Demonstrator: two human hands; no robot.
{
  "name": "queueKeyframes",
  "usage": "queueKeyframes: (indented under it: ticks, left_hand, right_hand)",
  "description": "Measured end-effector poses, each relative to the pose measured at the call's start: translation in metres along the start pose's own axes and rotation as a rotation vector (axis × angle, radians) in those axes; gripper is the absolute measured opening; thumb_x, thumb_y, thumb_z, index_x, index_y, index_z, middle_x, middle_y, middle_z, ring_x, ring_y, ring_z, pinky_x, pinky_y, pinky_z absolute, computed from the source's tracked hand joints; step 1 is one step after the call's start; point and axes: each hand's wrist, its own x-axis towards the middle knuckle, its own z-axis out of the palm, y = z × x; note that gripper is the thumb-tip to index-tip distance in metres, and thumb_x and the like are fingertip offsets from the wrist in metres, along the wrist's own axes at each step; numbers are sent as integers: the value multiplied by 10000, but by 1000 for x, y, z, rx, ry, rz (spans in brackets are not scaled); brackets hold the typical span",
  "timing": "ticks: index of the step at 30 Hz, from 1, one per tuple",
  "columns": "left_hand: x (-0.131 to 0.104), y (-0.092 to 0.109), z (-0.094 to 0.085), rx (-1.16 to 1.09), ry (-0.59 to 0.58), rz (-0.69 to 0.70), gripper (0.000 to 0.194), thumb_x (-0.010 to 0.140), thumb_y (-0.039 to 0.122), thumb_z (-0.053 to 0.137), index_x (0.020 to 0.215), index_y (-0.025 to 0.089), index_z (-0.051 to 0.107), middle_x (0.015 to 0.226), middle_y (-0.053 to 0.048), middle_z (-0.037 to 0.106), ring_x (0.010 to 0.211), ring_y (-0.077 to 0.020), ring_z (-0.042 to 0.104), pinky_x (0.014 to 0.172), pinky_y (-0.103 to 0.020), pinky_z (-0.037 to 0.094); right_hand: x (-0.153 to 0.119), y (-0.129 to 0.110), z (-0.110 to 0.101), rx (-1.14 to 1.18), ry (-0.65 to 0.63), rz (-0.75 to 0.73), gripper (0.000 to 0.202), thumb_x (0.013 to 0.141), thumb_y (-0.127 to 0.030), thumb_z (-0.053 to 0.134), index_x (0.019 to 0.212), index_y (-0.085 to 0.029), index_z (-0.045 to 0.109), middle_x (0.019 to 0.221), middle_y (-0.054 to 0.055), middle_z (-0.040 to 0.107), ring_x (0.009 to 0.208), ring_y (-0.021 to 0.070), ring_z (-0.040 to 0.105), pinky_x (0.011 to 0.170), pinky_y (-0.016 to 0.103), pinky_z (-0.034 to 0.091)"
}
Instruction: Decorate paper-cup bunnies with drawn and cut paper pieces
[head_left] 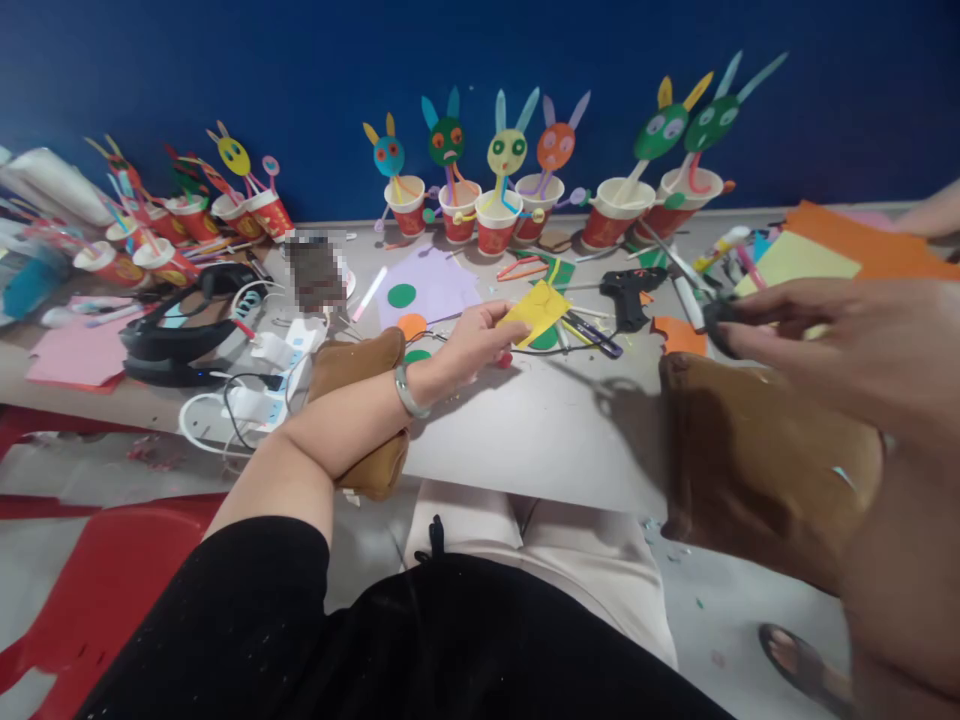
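My left hand (476, 343), a bangle on its wrist, reaches over the middle of the table. Its fingers pinch a small piece of yellow paper (538, 312). At the right, my right hand (817, 335) is raised close to the camera and slightly blurred. It grips a pair of scissors (679, 262) by the dark handles, with the metal blades pointing away to the upper left. A black glue gun (628, 296) lies between the two hands. Beneath the yellow paper are a dark utility knife (592, 334) and green paper scraps.
Red-and-white paper cups (499, 225) with paper puppets line the back wall. Brown cushions (772, 460) lie at the table's front edge. A power strip (296, 365) and black headset (176, 335) sit left. Orange and yellow sheets (862, 240) lie right, near another person's arm (930, 222).
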Motion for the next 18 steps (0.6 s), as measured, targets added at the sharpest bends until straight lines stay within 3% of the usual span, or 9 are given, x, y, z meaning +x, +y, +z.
queueKeyframes:
  ticks: [1, 3, 5, 7, 12, 16, 18]
  left_hand:
    - [0, 1, -1, -18, 30, 13, 222, 974, 104, 662, 795, 190, 562, 631, 105, 464, 496, -14, 391, 508, -162, 346]
    - [0, 4, -2, -54, 69, 23, 207, 989, 147, 694, 828, 194, 573, 641, 106, 450, 505, -19, 382, 495, -153, 347]
    - [0, 7, -3, -84, 94, 18, 195, 1003, 181, 712, 860, 198, 581, 640, 111, 431, 507, -27, 361, 483, -153, 348]
    - [1, 9, -4, -96, 116, 16, 207, 1012, 165, 700, 855, 199, 569, 633, 115, 415, 505, -28, 332, 472, -152, 326]
    - [5, 10, -7, -63, 182, 65, 225, 1008, 122, 682, 832, 193, 563, 621, 106, 437, 528, -29, 351, 490, -157, 283]
    - [4, 12, -6, -38, 185, 61, 236, 1005, 107, 651, 817, 194, 537, 663, 80, 567, 527, -16, 396, 515, -158, 321]
    - [3, 12, -5, -39, 166, 40, 237, 995, 106, 647, 812, 196, 528, 687, 60, 629, 519, -15, 411, 509, -164, 327]
  right_hand:
    - [2, -23, 13, 122, 58, 45, 409, 888, -650, 782, 1012, -261, 748, 849, 83, 708, 778, 234, 633, 733, 422, 467]
    - [9, -55, 41, 408, 16, 75, 513, 781, -688, 864, 972, -235, 720, 895, 84, 737, 771, 211, 630, 730, 396, 475]
    - [16, -70, 68, 621, -38, 117, 590, 681, -704, 938, 915, -241, 657, 850, 48, 706, 766, 196, 609, 727, 373, 476]
    - [21, -69, 87, 745, -159, 83, 654, 615, -726, 981, 881, -253, 616, 814, 30, 674, 758, 191, 580, 711, 362, 469]
    - [17, -44, 111, 810, -455, -19, 749, 660, -909, 868, 916, -248, 625, 806, 32, 656, 696, 180, 526, 654, 352, 445]
    - [9, -33, 122, 708, -599, -42, 697, 660, -822, 924, 866, -230, 619, 774, 15, 638, 673, 167, 516, 607, 316, 398]
    - [5, -33, 124, 686, -612, -42, 666, 672, -784, 940, 858, -223, 631, 769, 11, 631, 686, 165, 521, 613, 309, 396]
